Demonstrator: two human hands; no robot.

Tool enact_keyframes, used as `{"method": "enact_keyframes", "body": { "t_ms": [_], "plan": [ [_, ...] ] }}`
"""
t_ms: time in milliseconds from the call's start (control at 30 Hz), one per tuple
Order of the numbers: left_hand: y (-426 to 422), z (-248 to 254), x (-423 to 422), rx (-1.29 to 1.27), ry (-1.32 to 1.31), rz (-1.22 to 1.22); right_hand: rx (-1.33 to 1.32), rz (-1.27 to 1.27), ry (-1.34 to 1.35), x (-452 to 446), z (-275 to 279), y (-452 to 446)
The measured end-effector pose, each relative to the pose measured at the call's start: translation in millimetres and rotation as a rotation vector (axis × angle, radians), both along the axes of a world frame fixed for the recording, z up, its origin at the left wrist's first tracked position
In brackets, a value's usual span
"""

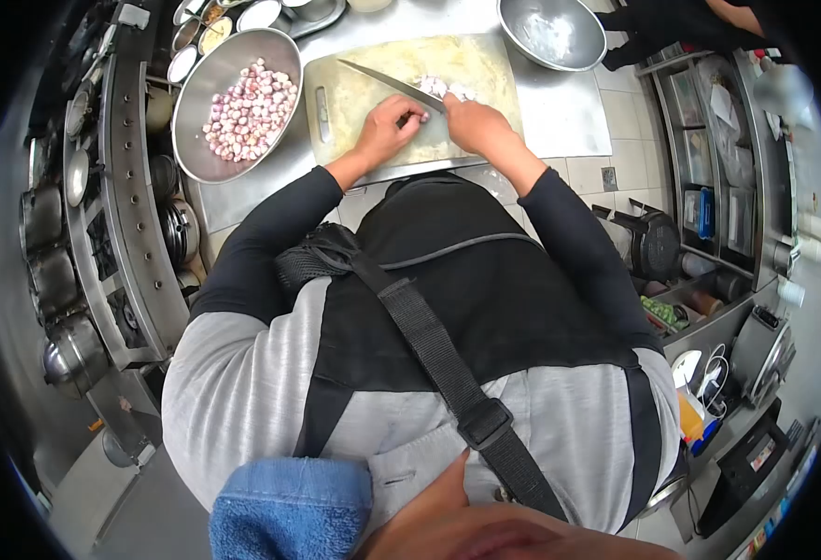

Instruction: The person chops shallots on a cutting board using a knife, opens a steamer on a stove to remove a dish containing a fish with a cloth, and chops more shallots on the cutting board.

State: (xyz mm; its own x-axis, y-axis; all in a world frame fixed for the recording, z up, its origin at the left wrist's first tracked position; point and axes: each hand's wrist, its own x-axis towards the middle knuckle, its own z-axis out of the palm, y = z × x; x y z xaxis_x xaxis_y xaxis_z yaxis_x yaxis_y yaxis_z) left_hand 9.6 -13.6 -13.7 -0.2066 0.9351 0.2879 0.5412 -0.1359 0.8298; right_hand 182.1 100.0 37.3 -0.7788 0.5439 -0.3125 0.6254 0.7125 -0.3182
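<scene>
A worn cutting board (364,79) lies on the metal table. My right hand (476,126) is wrapped round the handle of a long knife (387,79), whose blade points to the upper left across the board. Chopped pale pieces (448,88) lie just beyond the blade. Left of the knife, my left hand (392,128) rests on the board with curled fingers around a small purplish shallot (423,117), partly hidden. To the left stands a big steel bowl (189,121) holding several peeled shallots (250,110).
Another steel bowl (552,33) stands at the table's back right. Small containers (214,35) are grouped at the back left. A person in dark clothes (681,23) is at the upper right. Metal shelving (144,215) runs along the left, and a rack (709,159) stands right.
</scene>
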Motion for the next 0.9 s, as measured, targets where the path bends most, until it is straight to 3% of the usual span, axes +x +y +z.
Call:
{"method": "enact_keyframes", "body": {
  "t_ms": [67, 167, 200, 333, 433, 567, 733, 800, 900],
  "plan": [
    [-1.7, -1.2, 0.4, 0.009, 0.062, -0.004, 0.066, 0.007, 0.008, -0.5, 30.6, -3.8],
    [-0.5, -1.4, -3.5, 0.039, 0.123, -0.006, -0.009, 0.019, -0.064, 5.0, 31.3, -13.2],
    [-0.3, -2.3, -3.2, 0.035, 0.107, -0.006, -0.02, 0.033, -0.015, 1.1, -3.2, -9.6],
    [-1.3, -5.5, -1.7, 0.001, 0.028, 0.002, 0.032, 0.048, -0.02, -6.5, 21.4, -0.9],
    [-2.4, -1.9, -4.7, 0.018, 0.192, -0.005, 0.017, 0.059, -0.055, 2.7, 35.1, -10.0],
    [-1.2, -2.3, -2.0, 0.071, 0.126, 0.012, -0.016, 0.019, 0.024, -10.8, 1.4, -3.1],
    [-3.5, -9.8, -2.8, 0.027, 0.144, 0.027, -0.031, 0.01, -0.094, -2.6, 36.2, -15.9],
    [-5.4, -8.8, -0.2, 0.017, 0.129, 0.028, -0.059, 0.017, -0.083, -13.1, 9.9, -7.8],
    [-4.2, -5.3, -1.1, 0.021, 0.152, 0.028, -0.045, 0.034, -0.051, -11.7, 19.4, -1.8]
  ]
}}
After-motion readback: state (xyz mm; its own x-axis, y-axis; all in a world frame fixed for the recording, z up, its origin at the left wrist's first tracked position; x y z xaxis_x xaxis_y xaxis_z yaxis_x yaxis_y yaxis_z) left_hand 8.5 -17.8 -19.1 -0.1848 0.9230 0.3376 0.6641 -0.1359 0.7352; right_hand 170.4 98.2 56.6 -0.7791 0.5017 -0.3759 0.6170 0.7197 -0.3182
